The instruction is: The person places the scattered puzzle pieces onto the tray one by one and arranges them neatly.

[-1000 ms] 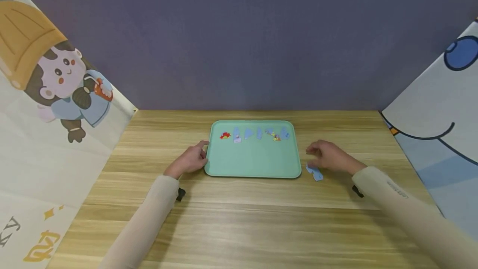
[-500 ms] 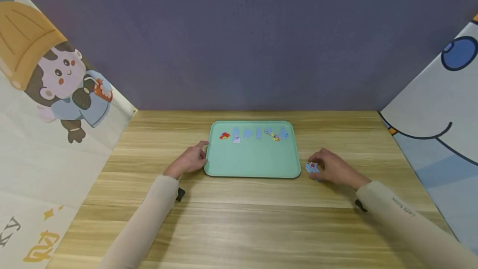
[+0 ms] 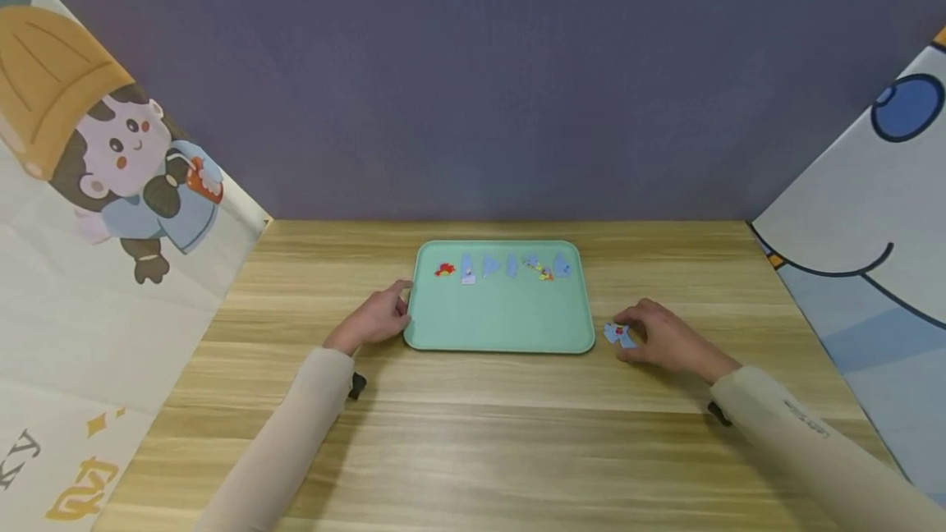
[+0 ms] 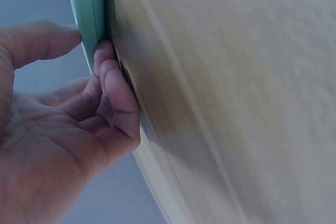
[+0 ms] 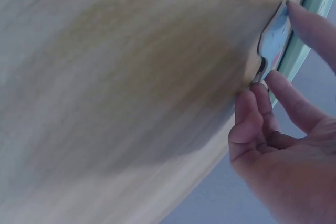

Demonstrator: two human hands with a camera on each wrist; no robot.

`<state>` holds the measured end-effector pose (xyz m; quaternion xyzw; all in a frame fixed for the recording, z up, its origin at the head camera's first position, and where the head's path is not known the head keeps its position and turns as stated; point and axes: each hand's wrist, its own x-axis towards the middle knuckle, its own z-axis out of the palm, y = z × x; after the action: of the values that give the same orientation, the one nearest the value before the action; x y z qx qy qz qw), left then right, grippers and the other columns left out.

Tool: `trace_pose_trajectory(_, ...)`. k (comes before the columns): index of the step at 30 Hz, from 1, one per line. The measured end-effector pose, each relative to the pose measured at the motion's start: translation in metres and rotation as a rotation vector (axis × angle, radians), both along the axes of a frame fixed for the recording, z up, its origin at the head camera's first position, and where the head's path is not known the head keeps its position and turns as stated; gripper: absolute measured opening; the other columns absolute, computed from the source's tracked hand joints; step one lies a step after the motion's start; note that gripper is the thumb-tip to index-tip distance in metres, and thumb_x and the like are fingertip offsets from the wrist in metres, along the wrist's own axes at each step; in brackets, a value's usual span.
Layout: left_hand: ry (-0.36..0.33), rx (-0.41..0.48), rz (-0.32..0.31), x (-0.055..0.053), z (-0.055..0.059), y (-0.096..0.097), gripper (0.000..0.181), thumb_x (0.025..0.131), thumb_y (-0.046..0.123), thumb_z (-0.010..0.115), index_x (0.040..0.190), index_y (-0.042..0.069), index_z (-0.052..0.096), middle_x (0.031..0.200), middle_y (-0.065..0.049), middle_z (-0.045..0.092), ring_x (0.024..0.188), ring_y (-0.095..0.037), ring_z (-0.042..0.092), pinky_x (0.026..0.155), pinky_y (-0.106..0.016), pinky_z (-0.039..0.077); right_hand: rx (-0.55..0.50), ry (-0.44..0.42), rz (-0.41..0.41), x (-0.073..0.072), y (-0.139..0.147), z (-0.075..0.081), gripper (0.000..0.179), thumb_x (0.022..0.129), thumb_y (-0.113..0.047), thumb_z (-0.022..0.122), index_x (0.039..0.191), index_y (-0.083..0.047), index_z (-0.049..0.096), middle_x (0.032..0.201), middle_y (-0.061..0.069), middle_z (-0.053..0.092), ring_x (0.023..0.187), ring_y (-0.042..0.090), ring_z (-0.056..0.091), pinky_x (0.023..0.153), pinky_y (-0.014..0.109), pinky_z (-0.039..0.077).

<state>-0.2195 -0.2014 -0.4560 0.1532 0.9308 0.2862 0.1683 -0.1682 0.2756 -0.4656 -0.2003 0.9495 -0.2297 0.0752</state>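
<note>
My right hand (image 3: 660, 338) pinches a flat light-blue puzzle piece (image 3: 617, 333) with a red mark between thumb and fingers. It is just right of the green tray (image 3: 500, 318), at table height. In the right wrist view, the piece (image 5: 274, 40) spans from one fingertip to another, edge-on, close to the wood. Whether it touches the table I cannot tell. At the tray's left rim, my left hand (image 3: 377, 316) holds the edge; the left wrist view has the thumb on the rim (image 4: 86, 3) and the other fingers curled beneath and beside it.
Along the tray's far side lie a red piece (image 3: 445, 269), several pale-blue pieces (image 3: 491, 266) and a yellow-and-orange one (image 3: 545, 273). The wooden table (image 3: 473, 433) meets a dark back wall (image 3: 510, 89). Printed cloth panels (image 3: 59, 286) stand at both sides.
The right hand has moved slightly toward me and taken hold of the blue piece beside the tray, which has turned a little. The left hand stays at the tray's rim.
</note>
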Motion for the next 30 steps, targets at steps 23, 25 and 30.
trace_pose_trajectory(23,-0.006,-0.011,0.004,-0.001,-0.001,0.001,0.063,0.088,0.006,0.06,0.143,-0.002,0.029,0.093,-0.01,0.06,0.079,-0.019,0.057,0.073,-0.036,0.048,-0.04,0.002,0.251,0.009,0.019,0.003,0.053,0.072,-0.015,0.082,0.12,-0.004,0.063,0.119,0.005,0.055,0.108,0.025,0.046,0.089,0.047,0.041)
trace_pose_trajectory(25,-0.007,-0.011,0.006,-0.001,0.0,0.001,0.063,0.088,0.006,0.06,0.143,-0.001,0.029,0.093,-0.01,0.06,0.079,-0.019,0.057,0.073,-0.036,0.048,-0.039,0.025,0.271,0.01,0.021,0.002,0.054,0.072,-0.016,0.083,0.12,-0.003,0.063,0.118,0.005,0.056,0.107,0.024,0.047,0.087,0.045,0.041)
trace_pose_trajectory(30,-0.009,-0.013,0.008,-0.001,-0.001,0.001,0.063,0.088,0.006,0.06,0.143,-0.001,0.029,0.094,-0.01,0.061,0.08,-0.02,0.057,0.074,-0.037,0.048,-0.047,0.072,0.301,0.011,0.026,-0.003,0.059,0.068,-0.017,0.085,0.121,-0.004,0.063,0.119,0.004,0.056,0.106,0.021,0.047,0.085,0.04,0.043)
